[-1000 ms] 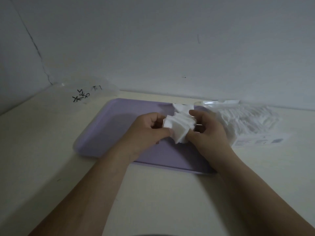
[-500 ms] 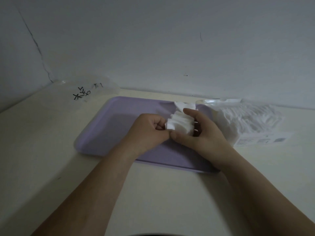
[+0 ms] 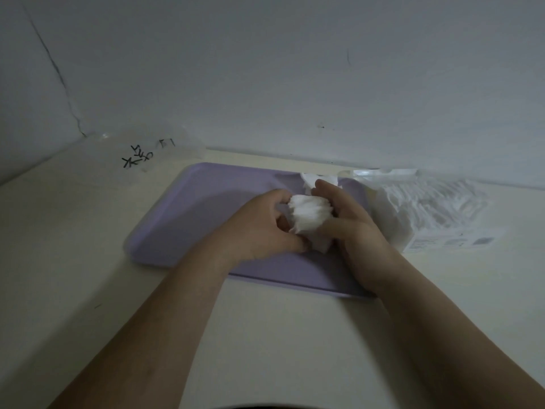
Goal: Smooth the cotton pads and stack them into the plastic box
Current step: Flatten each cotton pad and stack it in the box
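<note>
A bunch of white cotton pads (image 3: 309,216) is squeezed between both hands, just above the right half of a lilac tray (image 3: 206,208). My left hand (image 3: 259,228) grips the bunch from the left, thumb below it. My right hand (image 3: 348,222) closes on it from the right, fingers curled over the top. A few more white pads (image 3: 312,180) lie on the tray behind my right fingers. A clear plastic box (image 3: 147,152) with black handwriting sits at the back left, by the wall; its outline is hard to make out.
A clear plastic pack of cotton pads (image 3: 424,208) with a printed label lies on the cream table (image 3: 280,335), right of the tray. A grey wall runs close behind everything. The scene is dim.
Both hands have pressed closer around the bunch of pads, which now looks more compact. The camera view has shifted slightly.
</note>
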Tool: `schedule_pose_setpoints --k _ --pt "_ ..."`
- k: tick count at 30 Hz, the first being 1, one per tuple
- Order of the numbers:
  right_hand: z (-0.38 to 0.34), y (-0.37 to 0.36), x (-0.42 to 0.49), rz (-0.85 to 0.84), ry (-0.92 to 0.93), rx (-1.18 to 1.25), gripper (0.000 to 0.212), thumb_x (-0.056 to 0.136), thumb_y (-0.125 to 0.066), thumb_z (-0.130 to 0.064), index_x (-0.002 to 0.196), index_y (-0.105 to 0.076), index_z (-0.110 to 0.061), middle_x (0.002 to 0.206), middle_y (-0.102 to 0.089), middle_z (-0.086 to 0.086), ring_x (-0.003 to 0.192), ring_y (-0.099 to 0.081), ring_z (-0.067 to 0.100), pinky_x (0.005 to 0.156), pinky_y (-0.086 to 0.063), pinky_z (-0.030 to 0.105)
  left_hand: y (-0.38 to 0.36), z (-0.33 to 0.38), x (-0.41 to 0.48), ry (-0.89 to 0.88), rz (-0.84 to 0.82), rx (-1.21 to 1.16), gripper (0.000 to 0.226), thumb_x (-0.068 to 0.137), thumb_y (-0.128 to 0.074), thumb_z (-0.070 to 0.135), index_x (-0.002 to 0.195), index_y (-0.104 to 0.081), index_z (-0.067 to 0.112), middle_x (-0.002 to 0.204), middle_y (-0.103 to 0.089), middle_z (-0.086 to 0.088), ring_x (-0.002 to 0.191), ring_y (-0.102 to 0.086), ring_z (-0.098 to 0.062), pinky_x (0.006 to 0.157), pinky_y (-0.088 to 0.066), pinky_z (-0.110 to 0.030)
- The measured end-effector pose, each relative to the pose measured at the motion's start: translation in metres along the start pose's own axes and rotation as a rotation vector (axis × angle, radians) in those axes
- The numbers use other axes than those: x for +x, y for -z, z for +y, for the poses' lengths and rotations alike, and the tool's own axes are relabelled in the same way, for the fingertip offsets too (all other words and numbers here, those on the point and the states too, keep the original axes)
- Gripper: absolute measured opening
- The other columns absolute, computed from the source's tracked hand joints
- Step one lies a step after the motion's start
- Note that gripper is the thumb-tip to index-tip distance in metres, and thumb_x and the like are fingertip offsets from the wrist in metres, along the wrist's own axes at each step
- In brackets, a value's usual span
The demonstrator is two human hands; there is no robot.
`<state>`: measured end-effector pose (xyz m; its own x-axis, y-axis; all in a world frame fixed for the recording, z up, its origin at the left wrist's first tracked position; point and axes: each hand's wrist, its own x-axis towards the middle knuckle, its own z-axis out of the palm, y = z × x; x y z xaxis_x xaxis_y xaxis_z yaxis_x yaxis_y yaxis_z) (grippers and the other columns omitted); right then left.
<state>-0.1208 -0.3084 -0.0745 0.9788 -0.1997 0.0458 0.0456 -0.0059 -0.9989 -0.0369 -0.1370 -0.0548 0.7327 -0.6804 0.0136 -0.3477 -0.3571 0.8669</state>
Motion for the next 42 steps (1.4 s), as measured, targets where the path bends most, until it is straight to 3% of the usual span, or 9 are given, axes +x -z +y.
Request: schedule_pose_setpoints --k 6,9,13,17,22,25,29,35,42 --pt "0.006 -0.015 0.006 0.132 0.003 -0.055 0.04 0.107 -0.056 -0.016 0.145 -0.049 -0.026 0.139 -0.062 -0.003 0.124 -0.066 0.02 0.106 -0.055 0.043 -0.006 -0.001 0.003 0.013 0.051 0.095 0.044 0.075 -0.085 0.019 0.111 -0.061 0.023 0.065 -0.065 0.009 0.057 -0.055 -0.003 0.055 -0.042 -0.023" --pt "0.004 -0.015 0.006 0.129 -0.005 -0.052 0.044 0.108 -0.048 -0.009 0.15 -0.046 -0.023 0.141 -0.06 -0.003 0.122 -0.066 0.02 0.09 -0.061 0.032 0.0 0.0 0.002 0.032 0.003 -0.008 0.051 0.077 -0.087 0.02 0.119 -0.061 0.03 0.076 -0.075 -0.006 0.066 -0.065 -0.01 0.063 -0.049 -0.029" --pt "0.005 -0.015 0.006 0.086 -0.037 -0.019 0.048 0.102 -0.049 -0.009 0.146 -0.052 -0.026 0.141 -0.063 0.003 0.124 -0.066 0.025 0.094 -0.059 0.038 -0.006 0.001 0.004 -0.001 0.039 0.038 0.04 0.076 -0.088 0.025 0.111 -0.066 0.026 0.074 -0.073 -0.004 0.064 -0.064 -0.012 0.063 -0.051 -0.034" --pt "-0.003 -0.009 -0.003 -0.046 -0.074 0.216 0.075 0.072 -0.065 -0.001 0.143 -0.052 -0.022 0.142 -0.058 0.002 0.117 -0.069 0.021 0.082 -0.06 0.029 -0.004 -0.005 0.001 -0.01 0.116 -0.037 0.026 0.076 -0.087 0.018 0.097 -0.075 0.024 0.077 -0.075 0.001 0.067 -0.064 -0.009 0.065 -0.052 -0.034" --pt "-0.019 0.0 -0.009 -0.049 -0.009 -0.141 0.11 0.053 -0.089 -0.024 0.152 -0.042 -0.022 0.134 -0.064 -0.006 0.123 -0.064 0.009 0.111 -0.051 0.036 0.002 0.001 -0.001 -0.068 0.174 -0.011 0.032 0.076 -0.086 0.021 0.106 -0.077 0.024 0.105 -0.074 0.007 0.099 -0.07 -0.006 0.089 -0.06 -0.041" --pt "-0.037 0.015 -0.011 -0.024 0.027 -0.22 0.092 0.059 -0.089 -0.032 0.143 -0.054 -0.02 0.128 -0.07 0.0 0.122 -0.066 0.014 0.11 -0.051 0.043 0.002 0.016 -0.002 -0.087 0.134 -0.082 0.026 0.078 -0.079 0.022 0.104 -0.076 0.018 0.098 -0.078 -0.005 0.088 -0.072 -0.013 0.082 -0.058 -0.04" --pt "-0.062 0.046 -0.019 -0.105 0.094 -0.155 0.043 0.081 -0.086 -0.006 0.12 -0.068 -0.003 0.117 -0.075 0.018 0.115 -0.071 0.033 0.105 -0.054 0.052 -0.011 0.045 0.005 -0.123 0.083 -0.196 0.022 0.095 -0.075 0.016 0.117 -0.074 0.019 0.093 -0.076 -0.003 0.079 -0.068 -0.01 0.071 -0.056 -0.029" --pt "-0.072 0.102 -0.044 -0.071 -0.042 -0.045 0.04 0.092 -0.078 -0.03 0.123 -0.073 -0.005 0.121 -0.075 0.017 0.121 -0.07 0.028 0.114 -0.047 0.052 -0.051 0.084 0.025 -0.171 0.022 -0.149 0.021 0.098 -0.072 0.031 0.118 -0.074 0.028 0.106 -0.078 -0.004 0.097 -0.075 -0.023 0.09 -0.062 -0.046" --pt "-0.088 0.155 -0.061 0.259 -0.061 -0.066 0.037 0.086 -0.081 -0.029 0.109 -0.077 -0.001 0.1 -0.079 0.013 0.089 -0.07 0.027 0.07 -0.049 0.036 -0.098 0.117 0.058 -0.181 0.068 -0.179 0.025 0.1 -0.065 0.029 0.125 -0.068 0.023 0.104 -0.078 0.0 0.093 -0.076 -0.018 0.083 -0.062 -0.04"
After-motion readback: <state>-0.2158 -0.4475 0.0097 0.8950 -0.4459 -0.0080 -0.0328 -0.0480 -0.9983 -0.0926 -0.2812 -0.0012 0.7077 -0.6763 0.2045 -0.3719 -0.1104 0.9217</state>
